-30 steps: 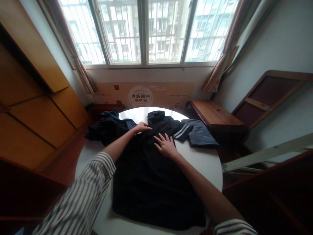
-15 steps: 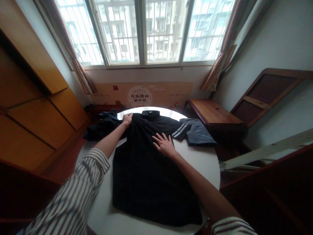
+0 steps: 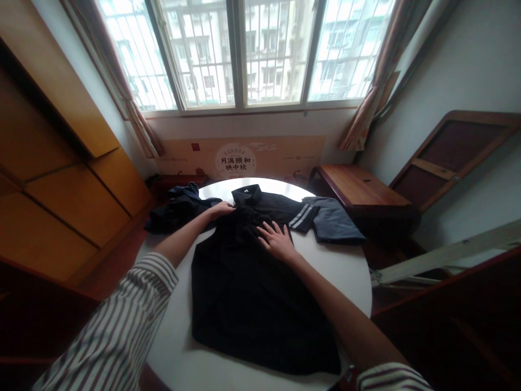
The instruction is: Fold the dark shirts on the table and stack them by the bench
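hands: 2, left hand and right hand | white tabletop: 1 | black shirt: 1, mid-tabletop | grey folded bundle: 1, right edge | dark clothing heap: 1, far-left edge, pieces uncountable | curtains: 2 | window panes: 4

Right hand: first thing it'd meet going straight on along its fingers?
The right hand would likely meet the gathered folds of the black shirt beneath it, before the collar; fold height is unclear.
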Action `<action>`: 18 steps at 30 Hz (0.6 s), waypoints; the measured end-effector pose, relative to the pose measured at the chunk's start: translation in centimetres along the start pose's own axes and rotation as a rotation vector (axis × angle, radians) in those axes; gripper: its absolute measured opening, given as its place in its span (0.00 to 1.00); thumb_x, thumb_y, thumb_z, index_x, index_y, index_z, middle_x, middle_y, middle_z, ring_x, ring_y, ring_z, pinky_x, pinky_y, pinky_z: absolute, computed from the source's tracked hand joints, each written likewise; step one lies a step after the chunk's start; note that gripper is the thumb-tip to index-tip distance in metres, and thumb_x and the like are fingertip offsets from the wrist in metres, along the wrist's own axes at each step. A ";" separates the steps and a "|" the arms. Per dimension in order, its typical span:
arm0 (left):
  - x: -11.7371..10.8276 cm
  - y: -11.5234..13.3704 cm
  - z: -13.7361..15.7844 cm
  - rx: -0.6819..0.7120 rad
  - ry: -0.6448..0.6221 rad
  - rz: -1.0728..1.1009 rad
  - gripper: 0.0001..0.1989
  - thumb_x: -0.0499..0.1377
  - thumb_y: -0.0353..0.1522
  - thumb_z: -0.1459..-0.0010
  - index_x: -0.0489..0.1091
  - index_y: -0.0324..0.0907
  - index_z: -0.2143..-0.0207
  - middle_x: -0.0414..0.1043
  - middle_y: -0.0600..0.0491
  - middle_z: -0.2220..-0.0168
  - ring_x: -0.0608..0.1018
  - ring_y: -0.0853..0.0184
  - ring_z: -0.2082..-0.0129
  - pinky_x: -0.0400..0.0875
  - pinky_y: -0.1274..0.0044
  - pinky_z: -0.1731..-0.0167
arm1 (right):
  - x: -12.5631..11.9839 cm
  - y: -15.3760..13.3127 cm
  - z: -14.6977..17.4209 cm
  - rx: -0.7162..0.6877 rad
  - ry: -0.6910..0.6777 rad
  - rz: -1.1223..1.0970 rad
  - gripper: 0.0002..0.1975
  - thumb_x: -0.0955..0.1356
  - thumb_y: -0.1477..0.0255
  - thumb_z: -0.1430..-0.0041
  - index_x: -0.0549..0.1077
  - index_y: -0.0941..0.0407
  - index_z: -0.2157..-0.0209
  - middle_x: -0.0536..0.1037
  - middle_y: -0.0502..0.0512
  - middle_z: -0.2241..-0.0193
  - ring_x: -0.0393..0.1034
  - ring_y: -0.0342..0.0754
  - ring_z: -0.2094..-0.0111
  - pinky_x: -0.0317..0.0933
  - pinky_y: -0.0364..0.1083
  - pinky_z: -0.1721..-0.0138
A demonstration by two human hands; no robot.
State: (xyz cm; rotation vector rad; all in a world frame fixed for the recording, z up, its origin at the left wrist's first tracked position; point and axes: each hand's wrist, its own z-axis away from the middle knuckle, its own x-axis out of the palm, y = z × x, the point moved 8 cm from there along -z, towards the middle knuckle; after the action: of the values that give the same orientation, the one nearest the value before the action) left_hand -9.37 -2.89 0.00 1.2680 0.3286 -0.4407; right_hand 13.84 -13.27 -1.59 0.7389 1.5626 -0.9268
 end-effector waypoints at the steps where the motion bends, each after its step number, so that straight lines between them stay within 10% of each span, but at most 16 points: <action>1: 0.3 0.0 0.0 0.000 -0.009 -0.003 0.11 0.71 0.30 0.61 0.76 0.33 0.73 0.76 0.49 0.78 0.77 0.63 0.79 0.71 0.77 0.78 | 0.0 0.0 0.0 0.001 -0.002 0.001 0.27 0.55 0.55 0.31 0.56 0.45 0.33 0.51 0.49 0.31 0.40 0.61 0.31 0.33 0.70 0.36; 6: -1.1 2.5 -0.5 0.126 0.148 0.025 0.16 0.68 0.28 0.57 0.76 0.35 0.62 0.79 0.48 0.69 0.81 0.59 0.68 0.76 0.71 0.65 | 0.1 0.1 0.0 -0.006 0.003 0.000 0.27 0.55 0.55 0.31 0.56 0.45 0.34 0.51 0.49 0.31 0.40 0.61 0.31 0.34 0.69 0.36; 12: -10.0 6.4 0.4 0.338 0.646 0.044 0.17 0.56 0.26 0.43 0.71 0.41 0.50 0.69 0.46 0.44 0.66 0.61 0.39 0.59 0.71 0.39 | 0.1 0.2 0.0 -0.004 0.005 -0.009 0.27 0.55 0.55 0.31 0.57 0.45 0.34 0.52 0.49 0.31 0.41 0.61 0.31 0.34 0.69 0.36; 18: -12.3 3.1 0.6 0.177 0.674 0.044 0.22 0.63 0.24 0.49 0.68 0.41 0.50 0.74 0.45 0.56 0.77 0.58 0.54 0.72 0.66 0.51 | 0.1 0.1 0.1 -0.005 -0.005 -0.011 0.28 0.54 0.55 0.31 0.57 0.46 0.34 0.52 0.50 0.31 0.41 0.61 0.31 0.34 0.69 0.36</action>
State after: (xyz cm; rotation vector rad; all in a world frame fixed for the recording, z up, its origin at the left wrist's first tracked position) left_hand -18.56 -1.02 8.59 1.5737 0.8404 0.0123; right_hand 13.98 -13.27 -1.76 0.7241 1.5655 -0.9316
